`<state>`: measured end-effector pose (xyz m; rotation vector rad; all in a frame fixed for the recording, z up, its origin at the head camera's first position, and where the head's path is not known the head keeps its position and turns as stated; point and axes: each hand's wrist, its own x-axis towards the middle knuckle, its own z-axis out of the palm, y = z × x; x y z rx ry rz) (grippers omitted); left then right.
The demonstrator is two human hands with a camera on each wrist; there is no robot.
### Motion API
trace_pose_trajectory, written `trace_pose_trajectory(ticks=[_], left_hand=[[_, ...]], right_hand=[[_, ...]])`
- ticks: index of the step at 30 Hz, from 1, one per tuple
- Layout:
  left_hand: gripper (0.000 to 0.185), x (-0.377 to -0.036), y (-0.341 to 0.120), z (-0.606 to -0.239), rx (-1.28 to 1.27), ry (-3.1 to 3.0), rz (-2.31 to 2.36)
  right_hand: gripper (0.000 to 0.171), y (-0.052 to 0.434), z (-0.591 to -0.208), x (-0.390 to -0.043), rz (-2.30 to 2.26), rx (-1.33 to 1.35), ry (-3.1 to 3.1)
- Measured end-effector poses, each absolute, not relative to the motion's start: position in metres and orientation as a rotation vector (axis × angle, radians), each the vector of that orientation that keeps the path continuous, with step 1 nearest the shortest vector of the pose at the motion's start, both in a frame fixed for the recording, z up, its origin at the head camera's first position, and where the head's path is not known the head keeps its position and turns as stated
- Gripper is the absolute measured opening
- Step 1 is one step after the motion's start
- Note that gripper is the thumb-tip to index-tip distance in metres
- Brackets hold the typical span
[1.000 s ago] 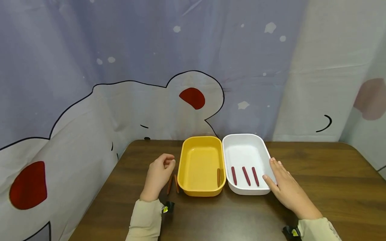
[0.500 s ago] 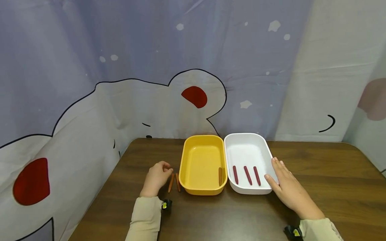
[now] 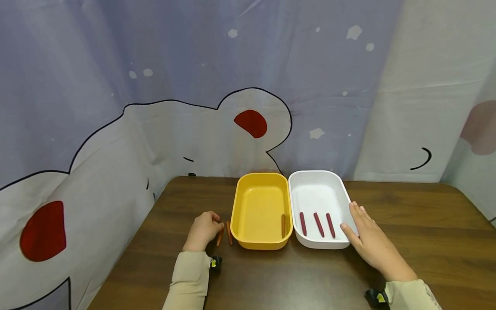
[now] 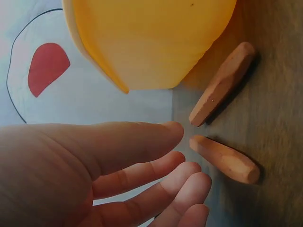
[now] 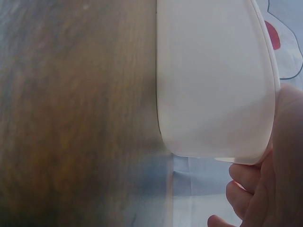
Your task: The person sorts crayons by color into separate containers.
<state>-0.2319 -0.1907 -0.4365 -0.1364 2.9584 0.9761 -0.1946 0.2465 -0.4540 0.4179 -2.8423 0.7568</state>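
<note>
Dark wooden table (image 3: 271,275), cartoon-bear curtain (image 3: 155,129) behind.
- White oblong plastic tray (image 3: 318,185): three dark-red sticks (image 3: 318,224) inside, sorted; right hand (image 3: 368,241) flat against outer wall, fingers straight.
- Yellow oblong plastic tray (image 3: 257,189): one orange-brown stick (image 3: 283,225) inside.
- Two orange-brown sticks (image 4: 222,118) on table just left of yellow tray, not yet in; left hand (image 3: 203,230) beside them, fingers loosely curled, gripping nothing.

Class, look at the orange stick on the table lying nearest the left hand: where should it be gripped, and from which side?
Pinch the orange stick across its middle from above. It lies flat beside the left hand, apart from the second stick.
</note>
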Motion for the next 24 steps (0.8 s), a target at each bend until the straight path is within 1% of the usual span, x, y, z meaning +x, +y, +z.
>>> trace_pose_trajectory(ticks=[7,19,24], left_hand=[[0.014,-0.232,-0.189,-0.441,-0.159,2.958,0.947],[0.019,-0.234,-0.187,-0.447,-0.180,2.988,0.894],[0.016,-0.233,-0.185,-0.446,-0.181,2.996,0.868]], right_hand=[[0.074,0.247,-0.454,-0.194,0.759,0.421,-2.827],[0.074,0.246,-0.455,-0.196,0.763,0.420,-2.835],[0.074,0.247,-0.455,-0.196,0.756,0.425,-2.832]])
